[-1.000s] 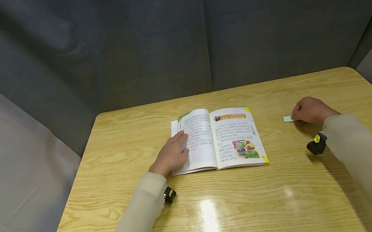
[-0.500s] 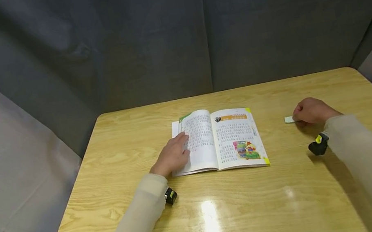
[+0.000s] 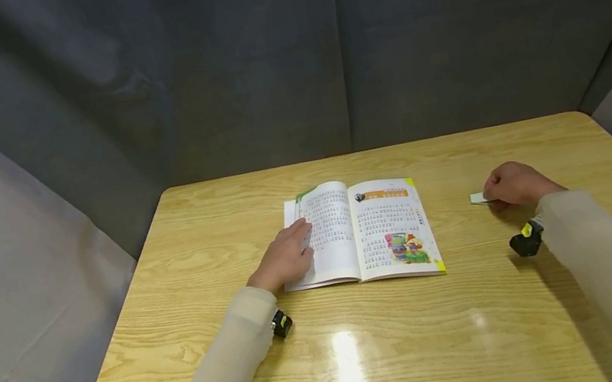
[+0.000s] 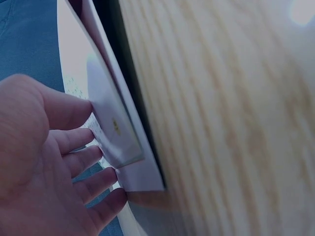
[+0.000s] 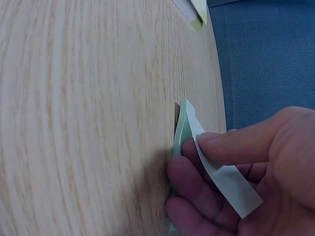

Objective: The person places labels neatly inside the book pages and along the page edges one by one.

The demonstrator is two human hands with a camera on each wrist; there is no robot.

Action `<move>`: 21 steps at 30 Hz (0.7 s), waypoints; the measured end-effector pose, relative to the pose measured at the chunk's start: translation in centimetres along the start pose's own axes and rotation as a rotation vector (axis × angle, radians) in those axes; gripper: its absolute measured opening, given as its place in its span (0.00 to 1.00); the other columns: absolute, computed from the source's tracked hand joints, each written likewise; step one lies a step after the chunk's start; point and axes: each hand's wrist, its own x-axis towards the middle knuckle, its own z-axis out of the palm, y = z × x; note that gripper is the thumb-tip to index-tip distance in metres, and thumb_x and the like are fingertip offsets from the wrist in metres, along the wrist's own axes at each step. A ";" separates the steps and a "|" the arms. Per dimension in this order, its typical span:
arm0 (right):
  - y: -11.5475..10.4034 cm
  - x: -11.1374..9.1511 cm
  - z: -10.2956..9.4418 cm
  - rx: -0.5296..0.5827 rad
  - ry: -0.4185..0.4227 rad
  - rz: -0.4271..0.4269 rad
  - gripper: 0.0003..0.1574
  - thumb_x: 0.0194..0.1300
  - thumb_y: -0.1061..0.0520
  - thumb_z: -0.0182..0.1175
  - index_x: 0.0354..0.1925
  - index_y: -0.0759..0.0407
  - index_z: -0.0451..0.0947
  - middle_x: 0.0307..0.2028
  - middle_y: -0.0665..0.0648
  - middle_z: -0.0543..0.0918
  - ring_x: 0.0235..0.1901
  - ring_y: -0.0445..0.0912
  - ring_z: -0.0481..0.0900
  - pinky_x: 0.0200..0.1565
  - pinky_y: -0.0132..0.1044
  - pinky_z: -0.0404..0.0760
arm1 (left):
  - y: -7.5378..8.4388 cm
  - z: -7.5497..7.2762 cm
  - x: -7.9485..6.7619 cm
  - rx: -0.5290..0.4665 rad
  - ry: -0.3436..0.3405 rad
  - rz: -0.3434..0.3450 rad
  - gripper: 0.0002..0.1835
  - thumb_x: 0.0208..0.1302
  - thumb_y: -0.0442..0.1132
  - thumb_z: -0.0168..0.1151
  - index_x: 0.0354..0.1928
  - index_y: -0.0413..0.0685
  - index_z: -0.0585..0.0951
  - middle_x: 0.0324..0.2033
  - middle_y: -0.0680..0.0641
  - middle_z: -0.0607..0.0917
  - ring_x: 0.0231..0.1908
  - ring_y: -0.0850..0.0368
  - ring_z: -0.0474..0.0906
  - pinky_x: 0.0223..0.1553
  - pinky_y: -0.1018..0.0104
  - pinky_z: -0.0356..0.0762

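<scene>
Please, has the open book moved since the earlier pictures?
No, not visibly: in the head view, the open book keeps its place relative to the table.

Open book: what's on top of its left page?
The left hand lies over the outer edge of the left page. Printed lines show beyond it; whatever is on the paper beneath the hand is covered and can't be seen.
</scene>
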 end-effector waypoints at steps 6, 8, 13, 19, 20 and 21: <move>0.3 0.0 0.0 0.015 -0.011 0.003 0.16 0.67 0.57 0.53 0.39 0.70 0.79 0.27 0.57 0.83 0.27 0.46 0.74 0.31 0.35 0.72 | 0.1 0.0 0.0 0.013 0.002 0.006 0.30 0.76 0.45 0.45 0.77 0.51 0.58 0.79 0.50 0.55 0.78 0.50 0.52 0.79 0.55 0.51; 0.4 0.1 0.0 0.015 -0.012 0.002 0.16 0.67 0.57 0.53 0.39 0.70 0.79 0.27 0.56 0.83 0.27 0.46 0.74 0.31 0.35 0.73 | 0.2 0.1 0.0 0.008 0.005 0.004 0.30 0.76 0.45 0.46 0.77 0.51 0.58 0.79 0.50 0.55 0.78 0.50 0.51 0.79 0.55 0.51; 0.4 0.1 0.0 0.029 -0.001 -0.001 0.16 0.67 0.57 0.53 0.40 0.71 0.79 0.27 0.57 0.83 0.27 0.46 0.74 0.30 0.35 0.73 | 0.1 0.1 0.0 -0.011 0.019 -0.008 0.30 0.76 0.45 0.46 0.77 0.52 0.59 0.79 0.50 0.55 0.78 0.50 0.51 0.79 0.54 0.50; 0.5 0.3 0.2 0.064 -0.012 -0.002 0.17 0.68 0.58 0.53 0.42 0.73 0.78 0.29 0.59 0.84 0.28 0.47 0.76 0.31 0.35 0.76 | -0.1 0.3 0.0 -0.018 0.016 -0.009 0.30 0.76 0.45 0.46 0.77 0.51 0.59 0.79 0.50 0.55 0.78 0.50 0.51 0.79 0.54 0.51; 0.5 0.3 0.3 0.065 -0.014 -0.002 0.17 0.69 0.58 0.53 0.42 0.73 0.78 0.29 0.59 0.84 0.28 0.47 0.76 0.31 0.36 0.76 | -0.1 0.2 0.0 -0.018 0.016 -0.006 0.30 0.76 0.45 0.46 0.77 0.51 0.59 0.79 0.50 0.55 0.78 0.50 0.51 0.79 0.53 0.51; 0.5 0.3 0.3 0.066 -0.013 -0.004 0.17 0.69 0.58 0.53 0.43 0.73 0.78 0.29 0.59 0.84 0.29 0.47 0.77 0.31 0.36 0.77 | -0.1 0.2 0.0 -0.019 0.017 -0.003 0.30 0.76 0.45 0.46 0.77 0.51 0.59 0.79 0.50 0.55 0.78 0.49 0.51 0.79 0.53 0.51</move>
